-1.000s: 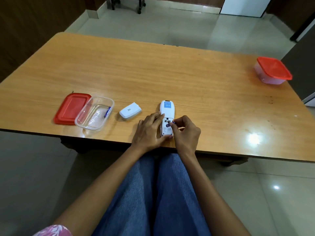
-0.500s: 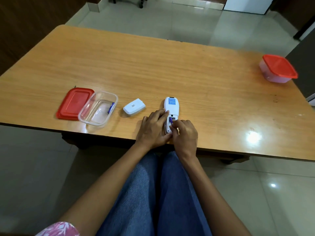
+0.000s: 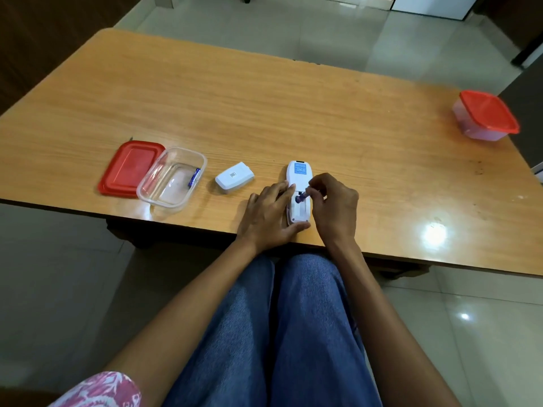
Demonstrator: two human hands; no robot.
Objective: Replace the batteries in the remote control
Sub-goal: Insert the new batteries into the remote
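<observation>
The wooden table [image 3: 323, 113] holds the remote [image 3: 300, 174], back up, its long axis pointing away from the person. The left hand [image 3: 267, 215] braces the remote's left side with flat fingers. On its right, the right hand [image 3: 335, 207] pinches a battery [image 3: 302, 197], which slants with its free end in the open bay.

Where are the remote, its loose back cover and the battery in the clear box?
remote control [image 3: 300, 171], head view: on its blue label.
back cover [image 3: 234, 178], head view: middle of its white top.
spare battery [image 3: 194, 177], head view: middle of its blue casing.
</observation>
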